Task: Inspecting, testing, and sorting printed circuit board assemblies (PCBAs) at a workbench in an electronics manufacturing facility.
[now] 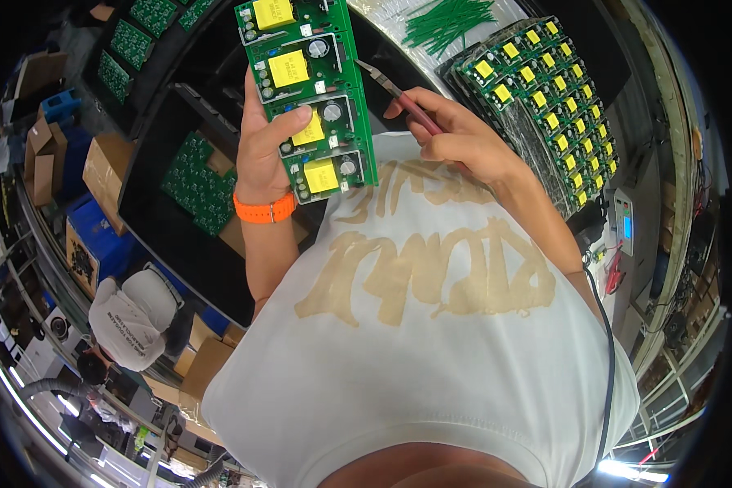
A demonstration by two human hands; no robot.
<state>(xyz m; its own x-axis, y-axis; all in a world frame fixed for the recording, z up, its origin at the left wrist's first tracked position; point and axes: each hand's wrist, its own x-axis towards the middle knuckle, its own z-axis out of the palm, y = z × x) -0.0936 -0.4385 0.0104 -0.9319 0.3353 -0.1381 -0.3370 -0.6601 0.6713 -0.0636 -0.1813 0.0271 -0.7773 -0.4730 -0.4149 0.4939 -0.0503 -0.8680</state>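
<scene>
A long green circuit board panel (367, 122) stands raised at the upper middle. Along it sit several yellow transformers, round capacitors and small white connectors. My left hand (260, 150), with an orange watch strap (264, 209) at the wrist, grips the panel's left edge, its thumb lying over one yellow transformer. In my right hand (472, 146) is a pair of pliers (419, 110) with dark red handles and slim metal jaws. Their tips point up and left at the panel's right edge; whether they touch it I cannot tell.
Right of my hands lies a block of many small boards with yellow transformers (561, 142). Beyond it is a heap of thin green strips (447, 24). A black tray (150, 175) at left holds more green boards (199, 183). A person in a pale cap (134, 317) is at lower left.
</scene>
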